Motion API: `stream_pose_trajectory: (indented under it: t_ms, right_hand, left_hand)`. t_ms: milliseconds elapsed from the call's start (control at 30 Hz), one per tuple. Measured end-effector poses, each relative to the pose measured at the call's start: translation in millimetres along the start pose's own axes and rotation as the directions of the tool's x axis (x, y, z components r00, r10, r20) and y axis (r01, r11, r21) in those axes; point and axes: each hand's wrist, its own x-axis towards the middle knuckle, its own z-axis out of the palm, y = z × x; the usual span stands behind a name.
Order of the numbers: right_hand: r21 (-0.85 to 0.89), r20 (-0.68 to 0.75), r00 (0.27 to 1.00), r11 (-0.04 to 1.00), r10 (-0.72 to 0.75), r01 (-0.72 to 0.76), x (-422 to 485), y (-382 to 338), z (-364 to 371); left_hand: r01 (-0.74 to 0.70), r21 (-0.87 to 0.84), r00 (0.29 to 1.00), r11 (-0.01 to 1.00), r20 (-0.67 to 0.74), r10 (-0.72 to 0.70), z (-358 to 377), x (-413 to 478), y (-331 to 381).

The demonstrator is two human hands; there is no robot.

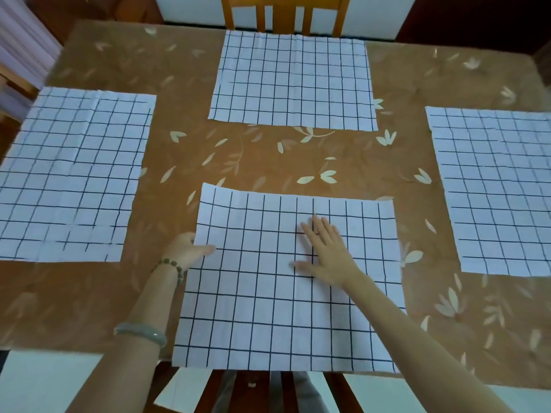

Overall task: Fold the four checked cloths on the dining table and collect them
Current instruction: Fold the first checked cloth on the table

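1. Currently both hands are on the near cloth (268, 317), apart from each other. The left hand (190, 248) pinches its left edge, thumb on top. The right hand (325, 254) lies flat with straight fingers, pressing just right of the cloth's middle.
2. Three more cloths lie flat and unfolded on the desk (179, 156): far cloth (293, 81) beyond the hands, left cloth (74, 174) outboard of the left hand, right cloth (495, 189) outboard of the right hand. Neither hand touches them.
3. Risk: if the palm presses too lightly, the whole cloth may drag when the pinched edge comes over, skewing the fold.
4. Risk: the palm sits off the centre line, so a crease formed against it would leave the edges mismatched.
5. Risk: the cloth's edge nearest the person reaches the desk rim above the chair (286, 391). A pull toward the body could slide it off.
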Motion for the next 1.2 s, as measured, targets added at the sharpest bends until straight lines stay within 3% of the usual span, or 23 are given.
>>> stream_pose_trajectory:
  t_ms: [233, 433, 533, 667, 967, 1067, 1133, 1200]
  right_hand:
    - [-0.255, 0.198, 0.979, 0.967, 0.056, -0.004, -38, 14, 16]
    - [-0.26, 0.205, 0.975, 0.965, 0.082, -0.026, -23, -12, 11]
    - [-0.195, 0.146, 0.989, 0.981, 0.021, 0.008, -23, -30, 9]
    - [-0.215, 0.113, 0.993, 0.975, -0.038, 0.062, -29, -48, 27]
    - [-0.215, 0.167, 0.984, 0.977, 0.054, -0.017, -34, -53, 42]
    - [-0.1, 0.144, 0.989, 0.995, 0.03, -0.016, -38, -56, 36]
    - [0.127, 0.081, 0.996, 0.99, 0.049, -0.059, -44, -55, 25]
    - [0.376, -0.003, 0.994, 0.921, 0.108, -0.099, -49, -50, 10]
  left_hand:
    - [-0.167, 0.112, 0.985, 0.98, -0.03, 0.172, -8, -22, -14]
    - [-0.278, 0.269, 0.921, 0.922, -0.197, 0.336, -27, -48, -6]
    - [-0.312, 0.315, 0.886, 0.897, -0.245, 0.394, -34, -62, 4]
    - [-0.328, 0.371, 0.868, 0.869, -0.244, 0.432, -34, -79, 17]
    - [-0.388, 0.414, 0.826, 0.823, -0.24, 0.51, -24, -116, 58]
    - [-0.422, 0.39, 0.818, 0.818, -0.226, 0.53, -21, -121, 67]
    - [-0.474, 0.346, 0.81, 0.81, -0.19, 0.555, -15, -130, 77]
    - [-0.536, 0.305, 0.782, 0.787, -0.17, 0.599, -4, -140, 93]
